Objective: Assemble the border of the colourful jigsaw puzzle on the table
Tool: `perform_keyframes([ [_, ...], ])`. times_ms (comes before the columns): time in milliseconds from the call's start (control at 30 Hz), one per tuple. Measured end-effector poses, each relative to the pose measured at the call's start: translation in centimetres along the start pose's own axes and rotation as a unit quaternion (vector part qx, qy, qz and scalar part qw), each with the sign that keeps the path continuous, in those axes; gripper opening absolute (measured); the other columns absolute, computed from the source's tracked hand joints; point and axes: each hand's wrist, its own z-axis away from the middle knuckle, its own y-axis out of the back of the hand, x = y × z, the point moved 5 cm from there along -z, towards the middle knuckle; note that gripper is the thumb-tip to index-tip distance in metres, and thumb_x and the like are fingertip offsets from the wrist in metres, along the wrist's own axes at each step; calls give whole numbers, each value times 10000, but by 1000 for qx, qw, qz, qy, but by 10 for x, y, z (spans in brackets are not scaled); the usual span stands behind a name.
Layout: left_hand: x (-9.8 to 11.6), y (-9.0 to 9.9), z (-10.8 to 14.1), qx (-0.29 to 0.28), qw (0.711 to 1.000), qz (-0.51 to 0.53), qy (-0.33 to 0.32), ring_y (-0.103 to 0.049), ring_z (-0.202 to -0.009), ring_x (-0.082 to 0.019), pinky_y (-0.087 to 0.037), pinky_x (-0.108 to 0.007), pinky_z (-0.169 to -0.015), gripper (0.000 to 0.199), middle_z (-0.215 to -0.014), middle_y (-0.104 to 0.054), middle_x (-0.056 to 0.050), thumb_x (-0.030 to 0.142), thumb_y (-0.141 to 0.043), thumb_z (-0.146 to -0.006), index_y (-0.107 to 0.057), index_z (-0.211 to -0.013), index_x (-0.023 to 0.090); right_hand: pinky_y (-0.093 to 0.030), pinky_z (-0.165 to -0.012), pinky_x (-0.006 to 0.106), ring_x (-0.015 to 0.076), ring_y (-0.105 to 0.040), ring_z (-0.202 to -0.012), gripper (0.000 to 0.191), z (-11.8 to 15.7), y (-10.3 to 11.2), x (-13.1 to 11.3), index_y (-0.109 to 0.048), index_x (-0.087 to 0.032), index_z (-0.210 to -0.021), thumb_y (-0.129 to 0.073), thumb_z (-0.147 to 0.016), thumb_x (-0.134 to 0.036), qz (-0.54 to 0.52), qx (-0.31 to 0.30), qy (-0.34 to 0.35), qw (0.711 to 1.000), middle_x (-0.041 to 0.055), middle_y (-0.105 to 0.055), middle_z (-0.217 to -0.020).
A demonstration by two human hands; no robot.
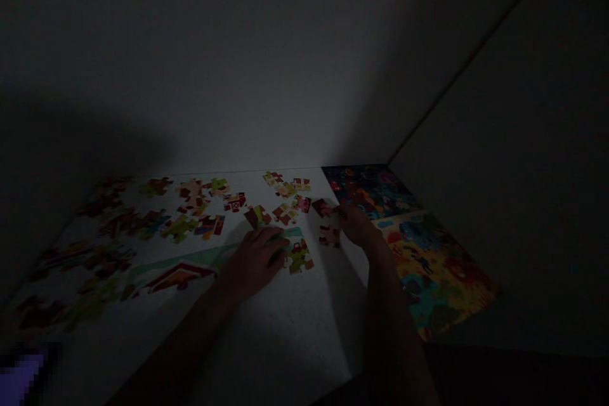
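Observation:
The scene is dim. My left hand point(257, 260) lies palm down over a partly joined jigsaw strip point(178, 276) with a green top edge and a red roof. Its fingers are stretched out, and the fingertips touch the strip's right section point(298, 254), which shows a small red vehicle. To the right, my right hand point(356, 227) pinches the edge of a dark jigsaw piece point(323, 207) with a pink figure, at the table surface. Just below that piece lies a brownish-pink piece point(328, 236). Loose pieces point(285, 213) sit between and beyond my hands.
Several more loose jigsaw pieces point(155, 225) spread over the left half of the white table point(295, 323). At the right lie a dark blue picture point(375, 189) and a yellow animal picture point(438, 266). A pale wall point(252, 76) rises behind the table, with another wall on the right.

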Motion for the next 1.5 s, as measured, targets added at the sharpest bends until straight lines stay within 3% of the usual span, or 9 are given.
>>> perform_keyframes([
  [133, -3, -1, 1, 9, 1000, -6, 12, -564, -1160, -242, -476, -455, -1007, 234, -1212, -623, -74, 209, -543, -916, -651, -1123, 213, -474, -833, 307, 216, -654, -953, 261, -4, -10, -18, -696, -157, -1058, -488, -900, -151, 2, -5, 15, 1000, 128, -712, -1047],
  [233, -2, -1, 1, 5, 1000, -17, 25, -539, -1213, -262, -461, -479, -1038, 269, -1258, -607, -84, 223, -548, -914, -639, -1166, 211, -449, -867, 310, 220, -624, -995, 232, -12, -20, -39, -697, -166, -1059, -520, -922, -225, 21, 29, 65, 997, 117, -706, -1017],
  [333, -3, -1, 1, 6, 999, -28, 36, -499, -1273, -281, -434, -501, -1073, 300, -1322, -581, -96, 239, -543, -919, -625, -1206, 208, -418, -930, 337, 231, -582, -1088, 292, -17, -29, -52, -672, -185, -1137, -517, -952, -350, 15, 70, 105, 992, 114, -685, -1117],
  [467, -3, 0, 2, 0, 999, -31, 35, -509, -1259, -282, -436, -501, -1073, 288, -1294, -604, -99, 255, -542, -925, -638, -1192, 205, -393, -962, 381, 256, -542, -1169, 387, -16, -35, -55, -625, -194, -1233, -481, -970, -439, 3, 108, 95, 990, 120, -644, -1251],
  [767, 1, 4, 0, 8, 999, 1, 31, -566, -1160, -236, -464, -442, -1029, 223, -1188, -640, -78, 207, -554, -917, -662, -1112, 204, -380, -912, 371, 241, -568, -1113, 265, -14, -46, -68, -690, -235, -1127, -513, -954, -328, 25, 75, 116, 990, 79, -666, -1200],
  [1133, 5, 9, 0, 0, 999, -6, 36, -568, -1139, -230, -464, -435, -1023, 205, -1179, -646, -74, 195, -575, -912, -671, -1093, 197, -385, -903, 371, 250, -571, -1094, 269, -15, -45, -66, -702, -227, -1125, -538, -938, -328, 22, 65, 105, 992, 87, -666, -1191],
  [1367, -3, 7, 1, 20, 998, -17, 57, -583, -1149, -233, -469, -431, -1015, 304, -1198, -652, -80, 99, -485, -912, -653, -1150, 183, -383, -917, 347, 232, -567, -1089, 242, -17, -45, -63, -713, -223, -1083, -529, -949, -306, 16, 56, 105, 993, 77, -672, -1168],
  [1500, -3, 6, 1, 20, 999, -13, 37, -603, -1095, -223, -482, -421, -987, 300, -1153, -669, -68, 78, -488, -895, -662, -1115, 184, -386, -930, 334, 221, -568, -1092, 227, -19, -43, -62, -718, -224, -1057, -543, -946, -314, 0, 52, 113, 992, 67, -673, -1164],
])
